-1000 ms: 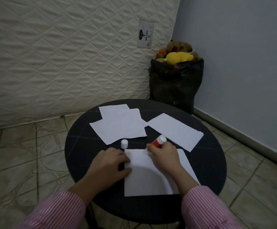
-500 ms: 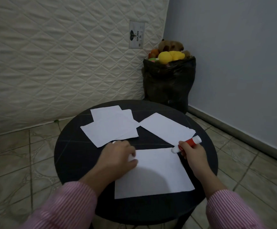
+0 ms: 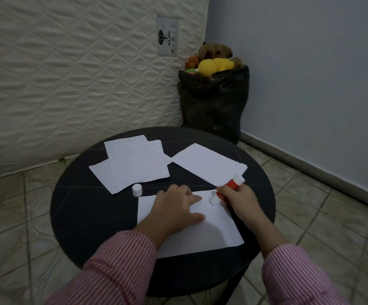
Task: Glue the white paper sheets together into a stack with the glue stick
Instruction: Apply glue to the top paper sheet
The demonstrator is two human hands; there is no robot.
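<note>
Okay, round black table [image 3: 79, 216] with white paper on it. Nearest sheet [image 3: 211, 234] lies flat at the front edge, in front of the person. Left hand [image 3: 176, 208] rests on that sheet's upper part, fingers fairly straight and spread, pressing down, holding nothing. Right hand [image 3: 239, 200] grips the red glue stick [image 3: 228, 189], fingers curled round its body; the stick is tilted, its white lower tip touching the near sheet close to the top right corner, its other white end pointing up and away. White cap [image 3: 137, 190] stands upright on the bare table, just left of the sheet's top left corner, apart from both hands. Overlapping loose sheets [image 3: 132, 164] sit at the back left of the table; another small pile [image 3: 205, 164] sits back right, just beyond the right hand. Pink-striped sleeves on both arms. Quilted mattress [image 3: 68, 73] leans against the wall behind; black bag [image 3: 213, 102] of plush toys [image 3: 215, 64] in the corner. Tiled floor.
</note>
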